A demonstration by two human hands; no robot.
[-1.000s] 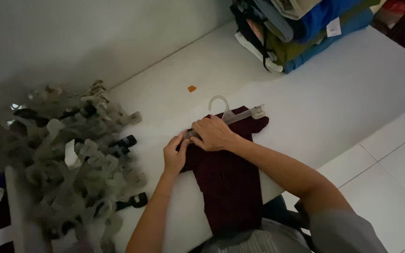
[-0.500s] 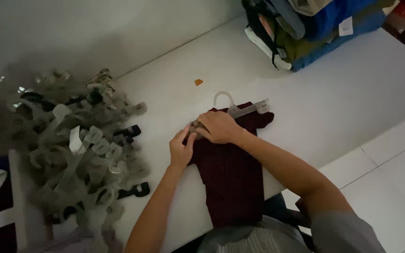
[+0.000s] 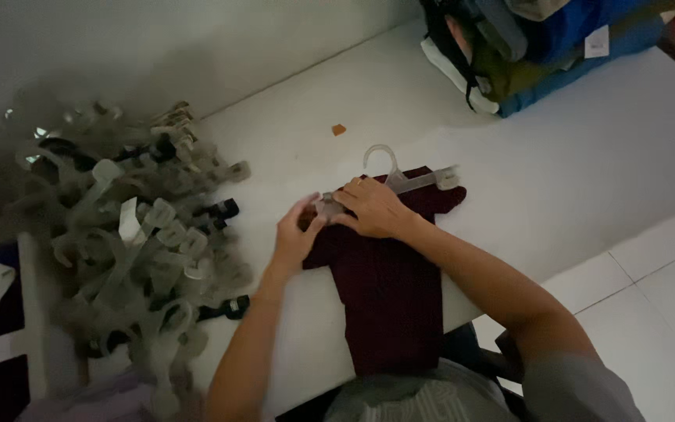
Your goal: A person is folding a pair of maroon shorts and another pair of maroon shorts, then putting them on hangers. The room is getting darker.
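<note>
Both hands are down on the dark maroon garment [image 3: 391, 289], which lies flat on the white counter [image 3: 587, 156], approx. centre, w/ its lower end hanging off the near edge toward the person. A clear plastic clip hanger [image 3: 400, 178] sits across the garment's top edge, hook pointing away from the person, far-end clip showing just past the fabric.

Left hand [image 3: 294, 238] is at the garment's top left corner, fingers [image 3: 308, 212] curled in and pinched on the fabric edge right by the hanger's near clip. Right hand [image 3: 376, 207] lies over the top of the garment, palm down, fingers together and pressed on the hanger bar and that same clip; can't tell if the clip itself is shut, the hands cover it. The two hands are touching or nearly so at the clip.

Left of the hands, well apart, a big heap of spare hangers [image 3: 134, 242], mostly clear w/ a few black ones mixed in. Small orange scrap [image 3: 338, 130] on the counter beyond the hook. Far right corner: a stack of folded clothes [image 3: 541, 47] in blue, green, white. White tiled floor [image 3: 650, 297] shows on the right, below the counter edge.
</note>
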